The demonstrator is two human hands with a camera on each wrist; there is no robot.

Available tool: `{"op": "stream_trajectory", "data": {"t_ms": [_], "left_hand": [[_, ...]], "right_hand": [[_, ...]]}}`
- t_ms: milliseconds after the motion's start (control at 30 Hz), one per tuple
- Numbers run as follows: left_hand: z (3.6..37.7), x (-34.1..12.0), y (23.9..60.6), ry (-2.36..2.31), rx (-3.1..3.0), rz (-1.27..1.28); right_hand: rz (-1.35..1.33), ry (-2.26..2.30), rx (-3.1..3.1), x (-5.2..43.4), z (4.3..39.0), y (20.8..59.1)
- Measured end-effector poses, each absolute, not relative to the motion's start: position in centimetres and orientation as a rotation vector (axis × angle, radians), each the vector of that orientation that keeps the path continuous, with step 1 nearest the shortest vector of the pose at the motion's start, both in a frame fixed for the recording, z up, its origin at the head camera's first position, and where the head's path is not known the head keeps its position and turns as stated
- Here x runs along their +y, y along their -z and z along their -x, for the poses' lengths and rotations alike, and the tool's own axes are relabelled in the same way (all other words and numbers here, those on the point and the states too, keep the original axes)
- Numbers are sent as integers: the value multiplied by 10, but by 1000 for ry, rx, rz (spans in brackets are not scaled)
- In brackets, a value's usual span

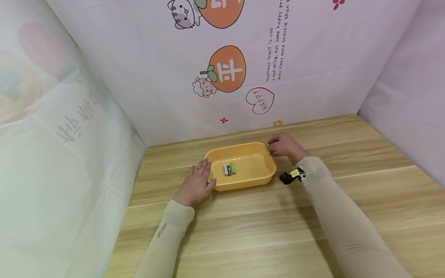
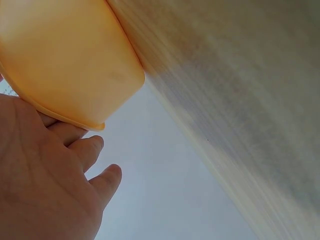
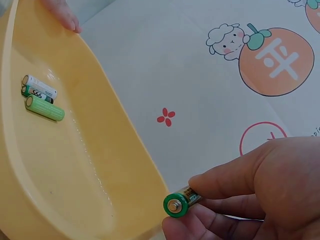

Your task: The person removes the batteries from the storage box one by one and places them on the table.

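I have my right hand (image 1: 284,146) at the right end of the yellow tray (image 1: 243,184). Its thumb and fingers pinch a green-ended battery (image 3: 181,202) by the rim; I can't tell if they touch. The head view shows another green bit there, maybe a second battery. My left hand (image 1: 196,184) rests on the tray's left end, fingers straight and a little spread, thumb apart. Inside, a white battery (image 3: 41,85), a dark green battery (image 3: 36,94) and a light green battery (image 3: 46,108) lie side by side, nearer the left. I think a gentle, firm pinch is best, because round things slip and roll. I should let my left hand steady the tray on the tabletop (image 1: 236,231), and not bump the rim.
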State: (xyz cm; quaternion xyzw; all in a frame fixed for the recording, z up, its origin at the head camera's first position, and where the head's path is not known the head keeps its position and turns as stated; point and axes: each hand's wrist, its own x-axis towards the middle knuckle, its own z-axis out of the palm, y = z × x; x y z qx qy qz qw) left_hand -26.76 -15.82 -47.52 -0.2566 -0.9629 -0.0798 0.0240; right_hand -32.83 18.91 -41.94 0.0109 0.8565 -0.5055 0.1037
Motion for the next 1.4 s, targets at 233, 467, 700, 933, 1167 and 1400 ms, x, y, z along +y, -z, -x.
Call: {"op": "stream_trajectory", "data": {"t_ms": [233, 467, 700, 933, 1167, 1400], "left_hand": [[269, -159, 476, 243, -2992, 784], [269, -159, 474, 218, -3008, 790], [269, -159, 474, 238, -3010, 788], [271, -158, 477, 250, -3018, 772], [272, -159, 478, 253, -3013, 774], [272, -159, 477, 266, -3006, 784]], "right_hand": [[-8, 1438, 2576, 198, 327, 417], [13, 1458, 2574, 210, 326, 414], [23, 1440, 2570, 223, 326, 419], [38, 1337, 2626, 236, 326, 426], [49, 1327, 2640, 249, 323, 428], [54, 1302, 2643, 263, 320, 429]]}}
